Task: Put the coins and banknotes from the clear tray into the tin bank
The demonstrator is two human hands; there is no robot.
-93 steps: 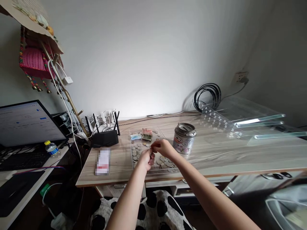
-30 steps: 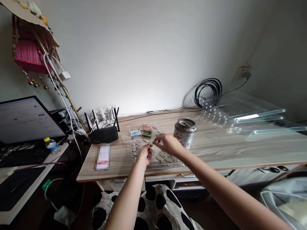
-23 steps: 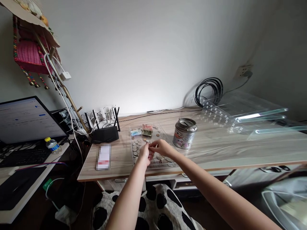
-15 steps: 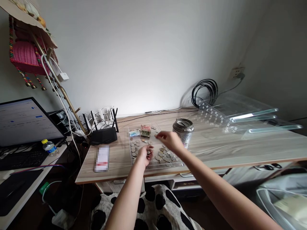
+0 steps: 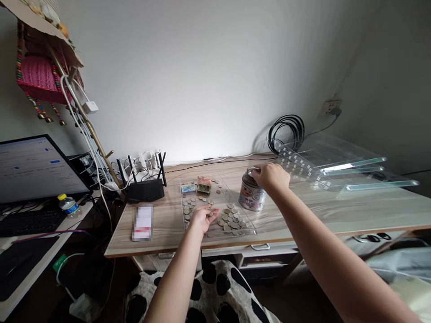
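- Reaching across the wooden table [image 5: 303,211], the right hand [image 5: 271,177] is hovering over the tin money can [image 5: 251,194], fingertips pinched at its top, seemingly on a coin too small to see; lining it edge-on with the slot should be helping.
- Resting in the clear tray [image 5: 251,229] at the can's eight o'clock, the left hand [image 5: 204,218] is lying loosely cupped among the coins [image 5: 232,220].

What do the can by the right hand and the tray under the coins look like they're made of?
Can: probably thin metal, glossy printed wall with a bare silvery top that catches the light; the right hand rests on that top.
Tray: clear plastic, likely acrylic; the wood grain of the table shows through it and its edges glint.
Coins: metal, mostly dull silver.
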